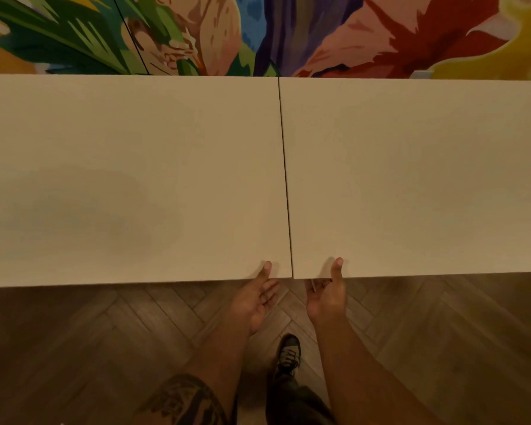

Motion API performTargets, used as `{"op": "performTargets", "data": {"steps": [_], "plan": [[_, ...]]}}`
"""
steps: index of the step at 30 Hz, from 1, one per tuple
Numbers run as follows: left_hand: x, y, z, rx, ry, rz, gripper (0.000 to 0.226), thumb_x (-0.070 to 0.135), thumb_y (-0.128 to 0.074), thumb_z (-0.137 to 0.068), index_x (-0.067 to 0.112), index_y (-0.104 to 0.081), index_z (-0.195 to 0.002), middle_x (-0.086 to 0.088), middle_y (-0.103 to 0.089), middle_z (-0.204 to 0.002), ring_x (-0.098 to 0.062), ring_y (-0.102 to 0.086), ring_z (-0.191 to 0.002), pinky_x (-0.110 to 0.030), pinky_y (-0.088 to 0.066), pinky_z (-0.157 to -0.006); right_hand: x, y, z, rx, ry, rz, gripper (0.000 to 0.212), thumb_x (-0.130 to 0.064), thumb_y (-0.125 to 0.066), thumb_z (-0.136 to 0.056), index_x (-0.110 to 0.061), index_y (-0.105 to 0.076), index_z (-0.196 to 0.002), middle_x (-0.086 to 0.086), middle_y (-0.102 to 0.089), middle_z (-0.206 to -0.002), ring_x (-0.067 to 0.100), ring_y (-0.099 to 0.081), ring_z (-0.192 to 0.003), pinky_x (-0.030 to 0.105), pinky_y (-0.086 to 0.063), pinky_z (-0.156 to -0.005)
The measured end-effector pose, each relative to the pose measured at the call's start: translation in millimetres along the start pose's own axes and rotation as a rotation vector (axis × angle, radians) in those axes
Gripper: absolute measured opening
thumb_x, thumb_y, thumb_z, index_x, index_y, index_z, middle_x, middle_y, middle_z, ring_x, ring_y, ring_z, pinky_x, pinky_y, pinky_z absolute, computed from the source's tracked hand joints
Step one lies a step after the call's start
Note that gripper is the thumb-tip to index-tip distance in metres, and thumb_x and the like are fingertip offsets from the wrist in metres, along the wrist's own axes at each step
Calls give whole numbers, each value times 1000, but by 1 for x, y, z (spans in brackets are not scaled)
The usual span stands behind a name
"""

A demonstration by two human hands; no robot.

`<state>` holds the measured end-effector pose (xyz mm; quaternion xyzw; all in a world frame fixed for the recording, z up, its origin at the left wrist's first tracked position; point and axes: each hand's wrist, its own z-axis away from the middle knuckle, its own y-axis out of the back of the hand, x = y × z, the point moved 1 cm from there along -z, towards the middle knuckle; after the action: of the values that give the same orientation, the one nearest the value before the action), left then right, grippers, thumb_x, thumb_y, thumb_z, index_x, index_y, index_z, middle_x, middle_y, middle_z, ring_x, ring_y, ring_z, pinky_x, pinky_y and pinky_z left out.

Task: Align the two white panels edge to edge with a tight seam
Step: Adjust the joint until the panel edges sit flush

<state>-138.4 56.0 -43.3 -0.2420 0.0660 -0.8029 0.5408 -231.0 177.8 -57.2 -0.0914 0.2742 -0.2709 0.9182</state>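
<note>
Both hands pinch the near edges of the panels at the seam: the left hand point(258, 297) has its thumb on top of the left panel point(129, 179) and fingers beneath, the right hand point(327, 297) likewise on the right panel point(417, 179). Side by side, the panels show a thin dark seam point(285, 179) between them, above a wood floor point(74, 348) and in front of a painted wall point(288, 32).

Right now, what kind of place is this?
Likely an indoor decorated space, maybe a café, office or studio; I can't tell which. Cues: a bright painted floral mural on the wall, wood herringbone flooring, and two white panels butted like tabletops.
</note>
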Motion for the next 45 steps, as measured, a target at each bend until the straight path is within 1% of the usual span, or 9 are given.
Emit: {"op": "performTargets", "data": {"steps": [3, 10, 14, 17, 21, 27, 31, 41, 45], "plan": [[-11, -19, 3, 12, -23, 26, 52, 31, -73, -95, 10, -57, -140, -24, -57, -149, -29, -58, -135, -32, -51, -97, -11, 2, 3, -34, -26, -7, 49, -44, -71, -93, -11, -65, -129, 14, -70, -125, 27, -69, -107, 35, -59, -80], [-36, -55, -2, 46, -23, 80, 37, 25, -83, -89, 8, -71, -119, -13, -72, -131, -22, -66, -124, -33, -50, -107, -14, 9, 8, -113, -111, 34, 37, -36, -68, -97, -5, -69, -118, 14, -74, -106, 25, -72, -97, 35, -58, -81], [-46, -63, -10, 64, -28, 122, 44, 17, -83, -88, 1, -71, -128, -14, -73, -131, -22, -66, -124, -26, -55, -93, -17, 12, 6, -113, -94, 34, 33, -32, -66, -99, -4, -69, -117, 15, -74, -106, 24, -73, -92, 33, -60, -78], [-49, -66, -15, 86, -30, 129, 50, 12, -86, -85, -4, -68, -129, -19, -72, -129, -24, -70, -114, -28, -60, -86, -19, 12, 5, -76, -65, 61, 40, -25, -65, -100, 1, -62, -131, 19, -71, -117, 27, -71, -102, 32, -62, -72], [-52, -68, -18, 131, -43, 119, 47, 11, -89, -82, -5, -70, -122, -21, -76, -121, -28, -74, -107, -38, -60, -99, -20, 8, 7, -36, -51, 152, 50, -25, -63, -102, 5, -51, -141, 24, -64, -129, 29, -68, -108, 27, -62, -58], [-49, -80, -18, 189, -17, 214, 42, 4, -87, -82, -9, -72, -119, -27, -74, -123, -37, -72, -112, -46, -57, -105, -27, 1, 5, 3, -68, 320, 50, -29, -61, -103, 12, -56, -132, 27, -68, -122, 28, -70, -95, 29, -59, -57], [-52, -84, -22, 183, -6, 261, 43, 7, -86, -83, -10, -72, -120, -31, -73, -122, -40, -72, -110, -53, -54, -109, -28, -5, 3, 20, -85, 346, 44, -27, -57, -105, 12, -60, -124, 21, -70, -102, 28, -70, -86, 26, -58, -48], [-47, -81, -32, 193, -3, 321, 47, 8, -91, -77, -7, -73, -118, -29, -74, -122, -38, -72, -111, -53, -54, -109, -22, -20, -1, 24, -104, 322, 44, -31, -57, -105, 9, -61, -122, 24, -70, -105, 31, -70, -86, 26, -57, -44], [-46, -80, -33, 171, -17, 330, 46, 8, -92, -76, -7, -74, -116, -28, -76, -119, -38, -74, -110, -53, -56, -107, -17, -18, -6, -4, -104, 331, 49, -36, -63, -100, 7, -63, -124, 24, -71, -109, 33, -72, -91, 33, -63, -55]]}}
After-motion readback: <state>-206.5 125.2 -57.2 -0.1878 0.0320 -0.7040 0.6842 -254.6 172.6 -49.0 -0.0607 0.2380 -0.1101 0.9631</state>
